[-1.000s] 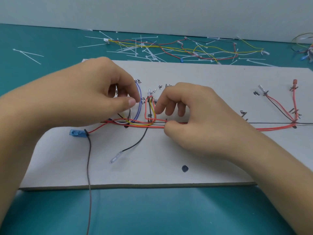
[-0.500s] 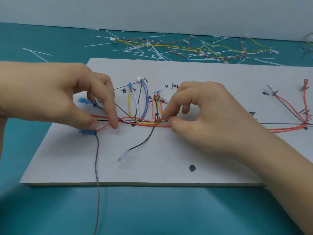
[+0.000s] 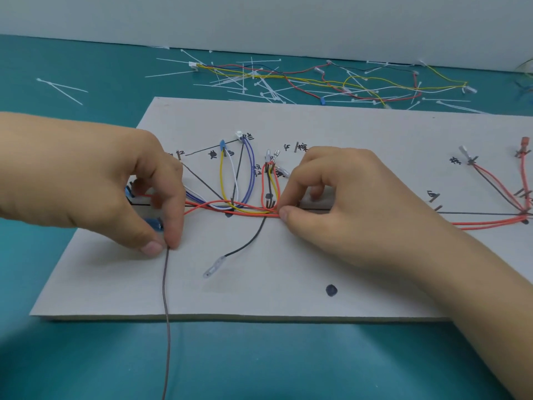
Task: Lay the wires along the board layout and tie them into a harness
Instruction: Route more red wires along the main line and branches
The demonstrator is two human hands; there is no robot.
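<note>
Two hands pinching wires; one board.

Grey board on teal table; red, yellow, blue, white, black wires; white cable ties.

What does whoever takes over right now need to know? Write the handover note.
Left hand: thumb and forefinger pinch the grey wire near the board's left front; the wire trails off the front edge.
Right hand: pinches the red wire bundle on the trunk line.
Done: red, yellow, white and purple wires laid along branches.
Left: black wire with clear terminal lies loose; no ties visible on the bundle. Cable ties lie behind the board.
</note>
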